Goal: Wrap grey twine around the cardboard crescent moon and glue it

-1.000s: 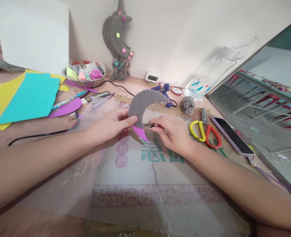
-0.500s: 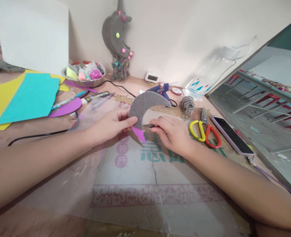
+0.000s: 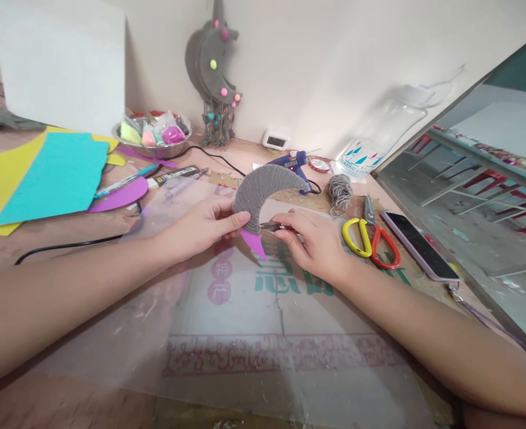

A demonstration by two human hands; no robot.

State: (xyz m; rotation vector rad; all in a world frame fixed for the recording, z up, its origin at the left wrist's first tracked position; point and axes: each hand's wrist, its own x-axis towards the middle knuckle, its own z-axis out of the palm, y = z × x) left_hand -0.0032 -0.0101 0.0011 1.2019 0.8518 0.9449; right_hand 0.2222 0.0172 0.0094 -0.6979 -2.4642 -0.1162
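A crescent moon (image 3: 258, 189) wrapped in grey yarn is held above the table, its lower tip showing bare purple foam (image 3: 254, 244). My left hand (image 3: 220, 221) pinches the crescent near that lower end, thumb on top. From the other side my right hand (image 3: 305, 235) grips small dark tweezers (image 3: 269, 226), their points at the crescent's inner edge beside the last wraps. A strand of grey yarn (image 3: 280, 307) trails over the clear sheet below. Behind the crescent lies a blue glue gun (image 3: 295, 161), and a ball of grey yarn (image 3: 339, 190) sits to its right.
Scissors (image 3: 370, 238) with yellow and red handles and a phone (image 3: 421, 245) lie right. Teal (image 3: 52, 179) and yellow foam sheets are left, near a metal bowl (image 3: 153, 148) of packets. A finished moon hanging (image 3: 211, 65), small clock (image 3: 276, 140) and clear jug (image 3: 379, 140) stand along the wall.
The tweezer points have shifted slightly right and up along the crescent's inner edge. The purple tip has moved a little to the right; my left hand keeps its hold.
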